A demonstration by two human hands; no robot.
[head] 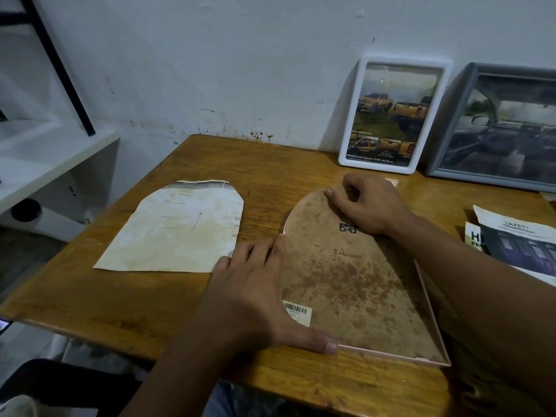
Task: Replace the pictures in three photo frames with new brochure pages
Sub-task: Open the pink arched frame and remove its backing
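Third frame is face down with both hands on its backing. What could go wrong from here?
1. The right hand presses the stained backing board at its far end; the board looks worn and might crack or bend if pried hard.
2. The pink frame lies near the table's front edge, so a push from the left hand could slide it off.
3. The old page lies loose beside it and may get swept away.
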